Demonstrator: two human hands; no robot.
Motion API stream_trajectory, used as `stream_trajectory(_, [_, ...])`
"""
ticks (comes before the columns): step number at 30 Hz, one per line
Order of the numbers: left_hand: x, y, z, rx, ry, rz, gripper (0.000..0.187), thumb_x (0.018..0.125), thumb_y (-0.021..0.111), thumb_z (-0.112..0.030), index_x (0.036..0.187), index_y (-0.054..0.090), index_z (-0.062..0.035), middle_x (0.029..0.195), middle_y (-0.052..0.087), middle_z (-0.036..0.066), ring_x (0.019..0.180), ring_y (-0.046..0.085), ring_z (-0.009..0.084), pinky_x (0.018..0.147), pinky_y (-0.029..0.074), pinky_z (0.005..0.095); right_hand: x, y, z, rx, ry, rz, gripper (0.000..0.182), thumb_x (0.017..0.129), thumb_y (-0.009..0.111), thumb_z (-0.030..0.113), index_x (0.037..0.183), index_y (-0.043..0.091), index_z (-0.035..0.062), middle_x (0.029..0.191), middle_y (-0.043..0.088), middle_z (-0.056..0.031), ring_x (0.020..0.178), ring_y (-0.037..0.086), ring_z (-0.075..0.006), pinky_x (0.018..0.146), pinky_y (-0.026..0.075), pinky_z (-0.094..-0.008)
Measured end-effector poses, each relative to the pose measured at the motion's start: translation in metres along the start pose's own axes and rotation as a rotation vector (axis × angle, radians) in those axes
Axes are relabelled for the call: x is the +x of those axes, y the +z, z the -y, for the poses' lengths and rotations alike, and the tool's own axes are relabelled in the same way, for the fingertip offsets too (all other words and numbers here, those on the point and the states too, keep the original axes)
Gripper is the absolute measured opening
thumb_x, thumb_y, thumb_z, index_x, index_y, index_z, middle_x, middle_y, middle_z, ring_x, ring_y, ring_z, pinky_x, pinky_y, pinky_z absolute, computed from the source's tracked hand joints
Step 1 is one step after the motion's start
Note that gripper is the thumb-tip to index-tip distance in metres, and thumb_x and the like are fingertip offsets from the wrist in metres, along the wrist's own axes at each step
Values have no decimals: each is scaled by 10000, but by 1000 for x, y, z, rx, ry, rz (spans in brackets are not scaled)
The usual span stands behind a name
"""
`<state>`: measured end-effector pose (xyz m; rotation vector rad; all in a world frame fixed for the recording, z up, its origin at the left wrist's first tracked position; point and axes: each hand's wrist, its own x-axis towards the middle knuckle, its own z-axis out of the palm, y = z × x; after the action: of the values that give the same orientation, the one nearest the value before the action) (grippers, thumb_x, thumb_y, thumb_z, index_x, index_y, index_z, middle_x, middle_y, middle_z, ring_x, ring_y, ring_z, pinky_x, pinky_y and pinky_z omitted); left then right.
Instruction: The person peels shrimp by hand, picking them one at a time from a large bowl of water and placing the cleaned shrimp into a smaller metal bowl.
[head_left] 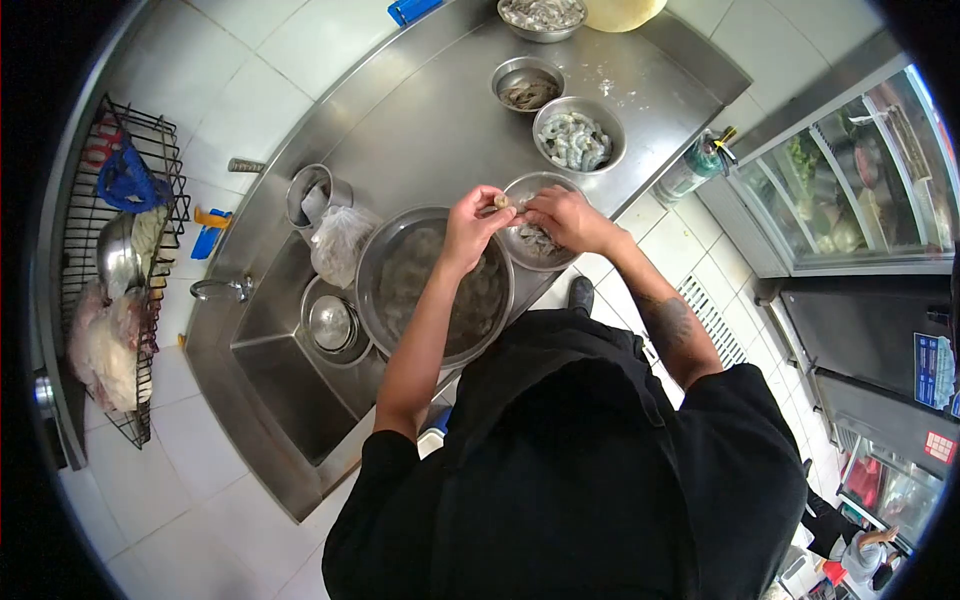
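Note:
My left hand [474, 225] is closed in a pinch at the rim of a metal bowl with shrimp scraps [538, 258]. A small shrimp [502, 202] seems to be between its fingertips, mostly hidden. Over the same bowl, my right hand [563, 217] meets the left with its fingers pinched on the shrimp. Under my left forearm stands a large metal basin [368, 290] of murky water with shrimp in it. Beyond my right hand is a metal bowl of peeled shrimp [577, 140].
Farther back stand a smaller bowl with dark pieces [528, 93] and another filled bowl [543, 16]. To the left are a plastic bag [342, 245], a metal container [318, 192], a sink [290, 370] and a faucet [222, 290]. A glass-door fridge [840, 170] stands right; another person [862, 555] is far off.

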<state>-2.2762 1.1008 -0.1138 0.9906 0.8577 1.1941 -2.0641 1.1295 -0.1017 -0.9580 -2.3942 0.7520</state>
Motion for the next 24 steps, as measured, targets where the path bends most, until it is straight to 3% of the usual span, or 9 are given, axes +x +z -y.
stream_trajectory(4, [-2, -11, -17, 93, -104, 150, 80, 898, 626, 43, 956, 574, 28, 945, 620, 66, 874, 658, 148, 801, 578, 310, 0, -11, 2, 43, -131, 45, 178, 925, 582, 197, 951, 644, 32, 886, 617, -167, 916, 583, -366, 767, 458, -480])
stream_trajectory(6, [1, -23, -18, 315, -198, 283, 96, 883, 660, 28, 956, 598, 31, 911, 646, 64, 866, 668, 146, 802, 575, 305, -1, -14, 3, 23, -176, 60, 154, 906, 602, 162, 924, 634, 12, 848, 612, -177, 872, 582, -381, 747, 460, -481])
stream_trajectory(9, [2, -26, -24, 457, -210, 247, 95, 856, 707, 8, 925, 646, 31, 839, 670, 42, 795, 647, 96, 741, 548, 251, -3, -14, 8, 68, -173, 92, 125, 889, 615, 125, 912, 625, 3, 847, 610, -176, 866, 579, -379, 748, 462, -480])
stream_trajectory(14, [2, -26, -28, 362, -204, 221, 112, 848, 733, -14, 931, 669, 25, 828, 693, 45, 771, 647, 87, 710, 527, 233, -5, -11, 10, 286, -96, 25, 139, 883, 627, 124, 863, 622, -13, 834, 614, -182, 822, 582, -381, 719, 468, -469])
stream_trajectory(24, [4, -28, -34, 333, -172, 277, 97, 859, 723, -10, 916, 658, 35, 854, 700, 70, 818, 678, 117, 738, 551, 244, -7, -11, 8, 201, -192, 112, 154, 904, 609, 127, 926, 638, -23, 866, 621, -195, 868, 589, -373, 760, 471, -455])
